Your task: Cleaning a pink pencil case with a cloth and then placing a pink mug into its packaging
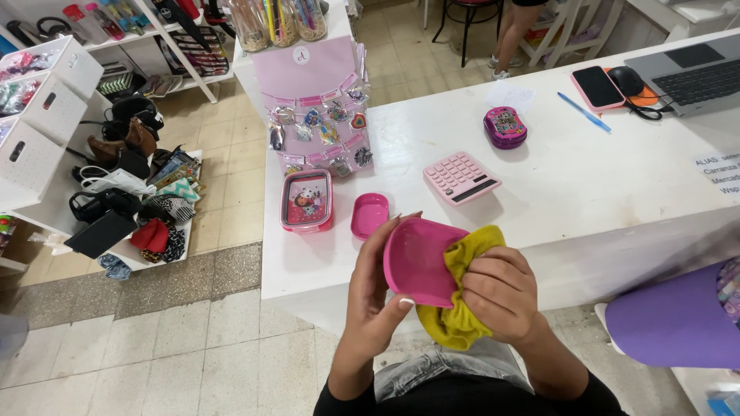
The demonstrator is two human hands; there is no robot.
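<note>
My left hand point(375, 289) grips a pink plastic container point(416, 260) by its left edge, holding it up in front of the white counter point(570, 192). A yellow cloth point(461, 308) is bunched in my right hand point(502, 295) and pressed against the container's right side. The cloth wraps over the rim and hangs down below it. Just beyond, on the counter, lie a small pink tray point(369, 215) and a lidded pink box with a cartoon picture point(307, 201).
A pink calculator point(461, 178), a round purple case point(505, 127), a blue pen point(584, 112), a phone point(597, 87) and a laptop point(694, 73) sit on the counter. A pink display card of trinkets point(316, 108) stands at its left. Shelves of bags line the left wall; a purple object point(674, 320) is at right.
</note>
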